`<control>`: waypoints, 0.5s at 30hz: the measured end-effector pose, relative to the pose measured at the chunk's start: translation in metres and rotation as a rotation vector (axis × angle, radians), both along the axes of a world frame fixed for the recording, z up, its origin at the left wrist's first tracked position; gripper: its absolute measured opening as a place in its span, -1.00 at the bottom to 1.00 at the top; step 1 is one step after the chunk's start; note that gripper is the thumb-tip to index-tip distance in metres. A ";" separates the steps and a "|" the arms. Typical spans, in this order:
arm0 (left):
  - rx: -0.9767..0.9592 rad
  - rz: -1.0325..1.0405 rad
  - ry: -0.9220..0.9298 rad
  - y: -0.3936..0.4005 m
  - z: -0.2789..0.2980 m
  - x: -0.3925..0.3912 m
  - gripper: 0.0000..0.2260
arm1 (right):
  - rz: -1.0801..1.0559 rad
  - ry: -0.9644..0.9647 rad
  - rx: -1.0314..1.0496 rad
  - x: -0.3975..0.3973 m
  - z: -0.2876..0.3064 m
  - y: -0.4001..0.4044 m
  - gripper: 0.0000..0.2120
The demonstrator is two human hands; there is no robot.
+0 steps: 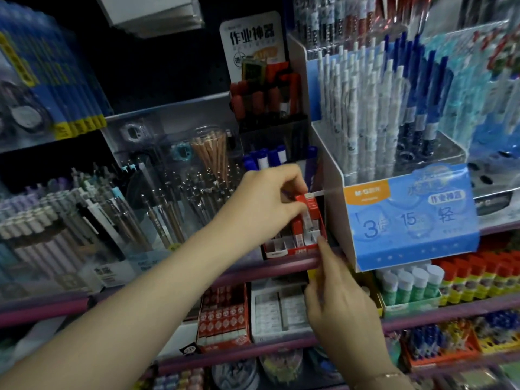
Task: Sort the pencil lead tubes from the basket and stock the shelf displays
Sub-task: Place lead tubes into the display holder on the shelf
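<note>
Two hands in frame, both at the small red display box (292, 250) at centre, which sits on the purple shelf rail (253, 270). Left hand (264, 201) comes in from lower left, fingers curled, pinching a red pencil lead tube (305, 202) at the box's upper back right corner; tube is tilted, top end at the fingertips. Right hand (340, 302) comes up from lower right, index finger straight and touching the front right corner of the box; other fingers loosely curled, holding nothing that I can see. A thin bracelet (391, 375) shows at that wrist.

Box is divided into small white-walled slots: a few red and white tubes stand in the right-hand slots, front-left slots look unfilled. Detail is blurry, count not readable.

Just right of the box: blue pen display stand (408, 220) with white and blue pens above it. Left of centre: clear bins of mechanical pencils (168, 198). Lower centre shelf: red carton (223, 319) and white eraser box (278, 311). Lower right: glue sticks (478, 280).
</note>
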State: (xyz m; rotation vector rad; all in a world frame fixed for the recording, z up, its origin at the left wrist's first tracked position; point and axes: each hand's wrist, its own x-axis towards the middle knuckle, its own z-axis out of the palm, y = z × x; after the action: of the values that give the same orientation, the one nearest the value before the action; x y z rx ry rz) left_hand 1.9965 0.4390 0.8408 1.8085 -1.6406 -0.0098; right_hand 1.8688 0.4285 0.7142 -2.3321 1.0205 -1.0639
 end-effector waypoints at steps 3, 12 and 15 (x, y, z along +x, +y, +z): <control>0.077 -0.033 -0.107 -0.008 -0.004 0.002 -0.81 | -0.009 0.072 0.010 -0.001 0.004 -0.004 -0.37; 0.120 -0.034 -0.054 -0.019 -0.002 0.008 -0.93 | -0.005 0.071 0.040 -0.002 0.007 -0.011 -0.42; 0.131 -0.027 -0.099 -0.020 -0.005 0.007 -0.93 | -0.007 0.082 0.045 -0.002 0.006 -0.012 -0.43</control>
State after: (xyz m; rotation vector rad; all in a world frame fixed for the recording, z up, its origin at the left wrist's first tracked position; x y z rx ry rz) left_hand 2.0030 0.4189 0.8360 1.9109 -1.7699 -0.0413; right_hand 1.8668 0.4169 0.7207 -2.3542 1.0726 -0.9453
